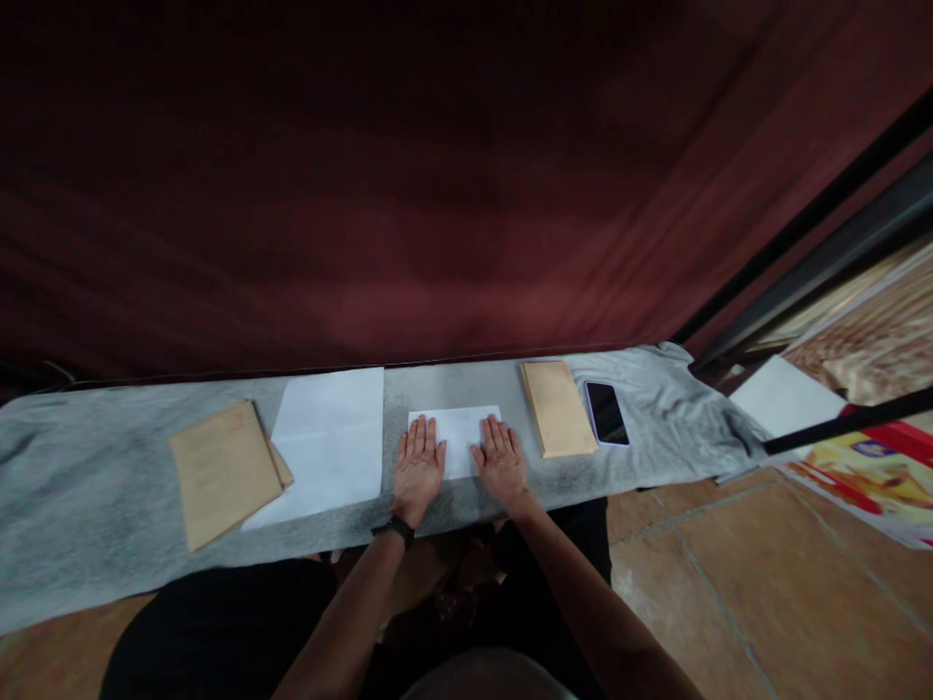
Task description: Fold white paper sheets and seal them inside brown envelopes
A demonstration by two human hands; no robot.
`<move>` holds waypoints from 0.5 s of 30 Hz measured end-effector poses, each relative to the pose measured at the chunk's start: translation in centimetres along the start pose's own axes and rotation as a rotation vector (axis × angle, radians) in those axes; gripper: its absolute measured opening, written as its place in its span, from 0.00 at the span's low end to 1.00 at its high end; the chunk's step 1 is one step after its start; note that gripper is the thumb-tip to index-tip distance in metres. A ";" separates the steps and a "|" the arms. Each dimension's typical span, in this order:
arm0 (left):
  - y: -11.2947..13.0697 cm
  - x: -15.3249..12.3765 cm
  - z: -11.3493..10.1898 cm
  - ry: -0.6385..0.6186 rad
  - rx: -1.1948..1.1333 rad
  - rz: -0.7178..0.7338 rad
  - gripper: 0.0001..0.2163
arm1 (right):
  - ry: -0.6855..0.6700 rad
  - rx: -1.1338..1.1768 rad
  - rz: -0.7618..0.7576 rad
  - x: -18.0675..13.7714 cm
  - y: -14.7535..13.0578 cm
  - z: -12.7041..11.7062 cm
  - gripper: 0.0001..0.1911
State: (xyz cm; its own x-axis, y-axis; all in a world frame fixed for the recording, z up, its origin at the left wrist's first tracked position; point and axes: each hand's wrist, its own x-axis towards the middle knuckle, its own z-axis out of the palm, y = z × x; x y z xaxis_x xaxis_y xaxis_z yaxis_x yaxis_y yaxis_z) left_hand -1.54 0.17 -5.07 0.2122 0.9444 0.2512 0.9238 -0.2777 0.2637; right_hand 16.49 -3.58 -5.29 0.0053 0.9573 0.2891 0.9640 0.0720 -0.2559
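Observation:
In front of me a white sheet of paper (460,439), which looks folded, lies on the grey cloth. My left hand (418,467) rests flat on its left end, fingers stretched out and pointing away from me. On the right end lies my right hand (502,463), also flat with the fingers extended. Between the two hands the middle of the paper is bare. Just left of my left hand are larger white sheets (331,437). A stack of brown envelopes (560,408) sits to the right of my right hand.
More brown envelopes (223,472) overlap the white sheets at left. A phone (607,413) lies right of the envelope stack. Grey cloth (94,486) covers the narrow bench. A dark red curtain (408,243) rises behind it. A printed box (875,476) stands at right.

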 end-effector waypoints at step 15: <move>-1.2 -3.0 -0.6 0.107 -0.013 -0.093 0.28 | 0.056 -0.053 0.077 -3.4 3.2 -1.0 0.29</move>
State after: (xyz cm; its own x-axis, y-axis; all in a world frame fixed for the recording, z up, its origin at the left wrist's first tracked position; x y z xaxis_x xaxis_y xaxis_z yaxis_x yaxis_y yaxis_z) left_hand -3.44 -2.40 -5.59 0.0900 0.9420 0.3233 0.9336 -0.1929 0.3020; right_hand 19.77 -6.92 -6.20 0.0931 0.9421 0.3223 0.9729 -0.0172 -0.2306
